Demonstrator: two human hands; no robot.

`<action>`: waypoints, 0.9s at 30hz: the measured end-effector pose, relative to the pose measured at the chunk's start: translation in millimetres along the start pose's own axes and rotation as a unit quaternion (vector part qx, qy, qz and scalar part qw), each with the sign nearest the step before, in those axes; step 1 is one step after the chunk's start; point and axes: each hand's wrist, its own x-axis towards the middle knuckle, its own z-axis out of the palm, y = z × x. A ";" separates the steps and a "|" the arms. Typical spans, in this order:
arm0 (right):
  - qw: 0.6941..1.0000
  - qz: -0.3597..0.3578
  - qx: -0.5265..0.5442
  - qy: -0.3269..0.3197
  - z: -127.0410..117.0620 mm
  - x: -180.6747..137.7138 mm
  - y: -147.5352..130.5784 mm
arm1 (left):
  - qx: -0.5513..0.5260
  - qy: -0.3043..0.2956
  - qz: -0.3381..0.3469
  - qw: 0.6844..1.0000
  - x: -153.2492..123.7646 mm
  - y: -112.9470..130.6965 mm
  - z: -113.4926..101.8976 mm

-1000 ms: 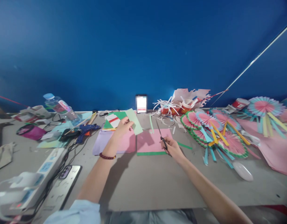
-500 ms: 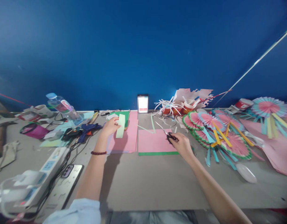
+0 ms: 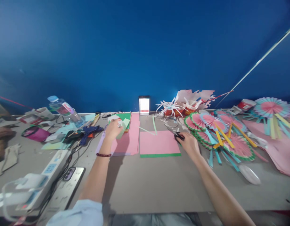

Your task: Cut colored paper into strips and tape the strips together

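Observation:
My left hand is closed on a light green paper strip above a stack of pink paper. Green paper lies beneath and behind that hand. My right hand grips black-handled scissors, their blades pointing away over the table. Just left of the scissors lies a pink sheet with a green strip along its near edge. Thin pale green strips rest at its far side.
Folded paper fans crowd the right side, near red cups of white strips. At left are a glue gun, a water bottle, a power strip and a phone. A lit screen stands against the blue wall.
My left hand has shifted slightly right and lowered the green strip, which now tilts. My right hand has moved right with the scissors, away from the middle of the pink sheet.

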 end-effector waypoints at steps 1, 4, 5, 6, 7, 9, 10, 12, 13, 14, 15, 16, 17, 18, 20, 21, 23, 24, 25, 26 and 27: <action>1.000 0.002 0.000 -0.001 1.5 0.6 1.7 | -0.005 0.013 0.013 1.000 -1.3 4.0 1.0; 1.000 0.014 0.006 -0.001 7.2 2.4 7.6 | -0.018 -0.008 0.060 0.998 -6.4 20.4 7.3; 1.000 0.018 0.010 -0.001 9.3 3.1 9.8 | -0.025 -0.034 0.093 0.995 -8.5 26.7 10.8; 1.000 0.021 0.015 0.001 11.4 3.9 12.1 | -0.035 -0.054 0.127 0.990 -10.9 33.0 15.1; 0.999 0.025 0.020 0.005 13.4 4.8 14.3 | -0.039 -0.062 0.163 0.984 -13.5 39.0 20.0; 0.999 0.035 0.029 0.013 16.7 6.5 18.5 | -0.043 -0.065 0.218 0.973 -18.8 49.1 31.7; 0.998 0.042 0.033 0.016 17.7 7.3 20.2 | -0.042 -0.065 0.236 0.969 -21.3 52.9 37.9; 0.998 0.050 0.041 0.019 18.3 8.5 22.2 | -0.038 -0.071 0.279 0.957 -25.4 57.7 50.1; 0.998 0.049 0.045 0.019 17.9 8.8 22.6 | -0.033 -0.073 0.299 0.951 -26.9 58.8 55.6; 0.998 0.047 0.049 0.018 17.0 9.0 22.6 | -0.024 -0.076 0.316 0.945 -28.1 59.3 60.5; 0.997 0.045 0.052 0.015 15.7 9.0 22.4 | -0.011 -0.075 0.330 0.941 -28.9 59.3 64.7; 0.997 0.046 0.055 0.013 14.4 9.0 22.0 | 0.003 -0.071 0.340 0.938 -29.5 59.0 68.3; 0.997 0.048 0.056 0.011 13.0 9.0 21.6 | 0.016 -0.066 0.345 0.936 -29.9 58.5 71.5; 0.997 0.051 0.057 0.011 11.9 9.1 21.3 | 0.027 -0.059 0.348 0.935 -30.1 57.9 74.2; 0.997 0.050 0.055 0.016 10.5 9.7 21.4 | 0.042 -0.043 0.347 0.936 -30.3 56.5 79.0; 0.997 0.045 0.054 0.019 10.5 10.2 21.9 | 0.047 -0.036 0.347 0.936 -30.3 55.9 81.2; 0.998 0.038 0.051 0.024 11.7 11.4 23.4 | 0.052 -0.022 0.348 0.936 -30.2 54.4 85.4; 0.998 0.038 0.050 0.025 12.6 12.0 24.4 | 0.052 -0.016 0.350 0.935 -30.2 53.7 87.3; 0.998 0.039 0.049 0.027 13.7 12.6 25.5 | 0.050 -0.009 0.354 0.934 -30.1 52.9 89.0; 0.998 0.040 0.049 0.029 14.7 12.9 26.7 | 0.048 -0.003 0.358 0.933 -30.1 52.3 90.4; 0.998 0.040 0.049 0.030 15.6 13.2 28.0 | 0.046 0.004 0.360 0.932 -30.1 51.7 91.6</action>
